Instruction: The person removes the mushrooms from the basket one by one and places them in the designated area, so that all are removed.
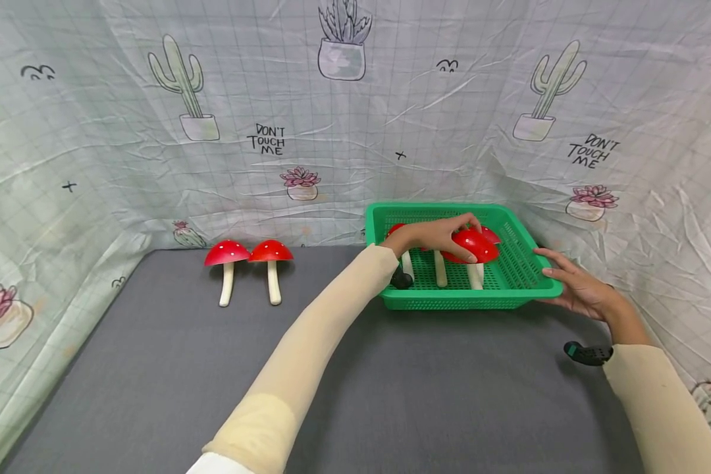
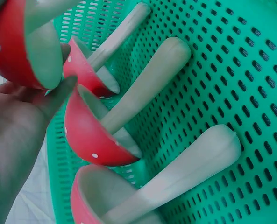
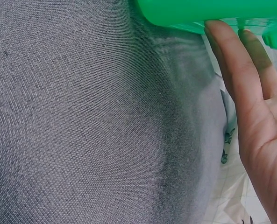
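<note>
And it's the left hand (image 1: 431,235) with the hold here, thumb and fingers grasping a mushroom (image 1: 476,245) by its spotted red cap! That mushroom sits inside the space of the green basket (image 1: 468,293), right at the fingertips, its pale stem toward the near side; whether the stem touches the basket floor, I can't tell. Just beside the grip, three more mushrooms lie in the basket: a near one (image 2: 171,175) in the wrist view, a middle one (image 2: 143,88), and a far one (image 2: 115,42), all in a row, caps one way, stems the other. Over to the right of the grip, there's the right hand (image 1: 586,294), fingers stretched out, not clenched, touching the basket's right end from outside. A black band (image 1: 589,354) shows at that wrist, and both arms wear beige sleeves (image 1: 308,339). Look well left of the grip: two more red-capped mushrooms, an outer one (image 1: 228,273) and an inner one (image 1: 272,270), lie side by side on the gray table (image 1: 154,375), stems to the near side. Behind it all, beyond the grip, hangs a wrinkled cloth (image 1: 415,125) printed with potted cacti.
</note>
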{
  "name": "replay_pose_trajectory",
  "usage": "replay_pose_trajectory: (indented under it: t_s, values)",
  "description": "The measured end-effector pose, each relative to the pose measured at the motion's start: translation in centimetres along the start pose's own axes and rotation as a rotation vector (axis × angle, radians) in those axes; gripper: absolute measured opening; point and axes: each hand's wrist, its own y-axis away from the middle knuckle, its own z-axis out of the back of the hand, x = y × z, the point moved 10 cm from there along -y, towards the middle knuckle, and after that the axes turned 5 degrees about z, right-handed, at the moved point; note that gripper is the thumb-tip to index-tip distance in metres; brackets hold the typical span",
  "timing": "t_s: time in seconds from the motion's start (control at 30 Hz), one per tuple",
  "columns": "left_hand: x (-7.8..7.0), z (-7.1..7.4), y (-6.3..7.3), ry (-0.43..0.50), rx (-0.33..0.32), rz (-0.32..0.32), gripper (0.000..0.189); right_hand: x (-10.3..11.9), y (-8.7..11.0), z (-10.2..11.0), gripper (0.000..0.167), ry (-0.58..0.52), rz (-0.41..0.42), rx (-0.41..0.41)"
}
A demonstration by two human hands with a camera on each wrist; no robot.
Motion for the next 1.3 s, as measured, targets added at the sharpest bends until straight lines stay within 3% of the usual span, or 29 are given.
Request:
replay_pose_trajectory:
  t_s: [0.2, 0.3, 0.43, 0.6, 0.8, 0.9, 1.13, 1.3]
  values:
    - [0.1, 2.0, 1.0, -0.051, -0.113, 0.003, 0.057, 0.0, -0.1, 0.0, 0.050, 0.012, 0.006, 0.002]
    - [0.0, 2.6, 2.0, 0.023, -0.132, 0.015, 0.055, -0.1, -0.1, 0.2, 0.050, 0.028, 0.001, -0.013]
    - [-0.6, 3.6, 3.3, 0.138, -0.155, -0.023, 0.043, -0.1, -0.1, 0.2, 0.050, 0.040, 0.003, -0.013]
    - [-1.5, 5.4, 4.9, 0.110, -0.266, -0.077, 0.031, -0.2, -0.2, 0.0, 0.050, 0.041, 0.005, -0.007]
    - [-1.8, 6.9, 7.2, 0.127, -0.381, -0.048, 0.035, -0.1, 0.0, -0.1, 0.050, 0.059, 0.004, -0.019]
    - [-1.6, 7.5, 8.3, 0.142, -0.406, -0.050, 0.036, 0.0, -0.1, -0.2, 0.050, 0.063, 0.003, -0.019]
    - [-1.9, 8.4, 11.1, 0.045, -0.428, -0.091, 0.036, 0.0, 0.0, -0.5, 0.050, 0.083, -0.008, -0.028]
    - [-1.7, 9.1, 13.3, 0.035, -0.452, -0.079, 0.036, 0.1, 0.1, -0.6, 0.050, 0.052, 0.008, -0.004]
